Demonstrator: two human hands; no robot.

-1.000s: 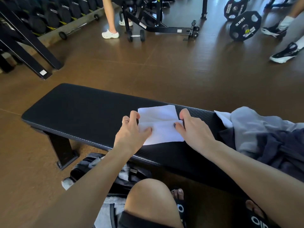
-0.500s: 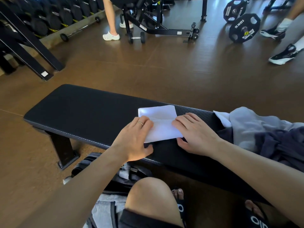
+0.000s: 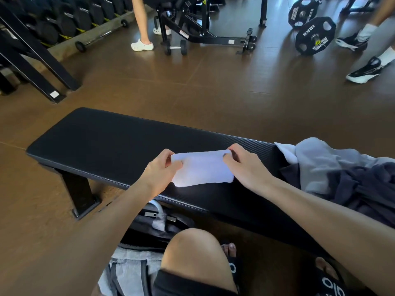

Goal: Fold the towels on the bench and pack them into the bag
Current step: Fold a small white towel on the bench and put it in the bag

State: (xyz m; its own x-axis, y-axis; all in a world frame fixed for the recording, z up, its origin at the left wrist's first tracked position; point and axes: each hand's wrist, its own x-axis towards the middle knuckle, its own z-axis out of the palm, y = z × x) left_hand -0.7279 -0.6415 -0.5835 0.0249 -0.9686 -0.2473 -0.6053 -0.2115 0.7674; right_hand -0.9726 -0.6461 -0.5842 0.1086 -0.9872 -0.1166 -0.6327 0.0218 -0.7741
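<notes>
A small white folded towel [image 3: 202,168] is held just above the black padded bench [image 3: 102,142]. My left hand [image 3: 161,169] pinches its far left corner and my right hand [image 3: 243,167] pinches its far right corner. A heap of unfolded towels, light grey [image 3: 320,159] over dark navy [image 3: 363,189], lies on the bench's right end. The dark bag [image 3: 154,225] sits on the floor below the bench's near edge, partly hidden by my left arm and knee, with grey cloth showing inside.
A grey cloth [image 3: 128,272] lies by my knee at the bottom. Beyond the bench is brown floor, a dumbbell rack [image 3: 53,24] at far left, a black machine frame [image 3: 203,28], weight plates [image 3: 314,36], and other people's feet [image 3: 142,44] [image 3: 363,71].
My hands went from pressing flat on the towel to pinching its far corners. The towel is now folded narrower and lifted slightly off the bench.
</notes>
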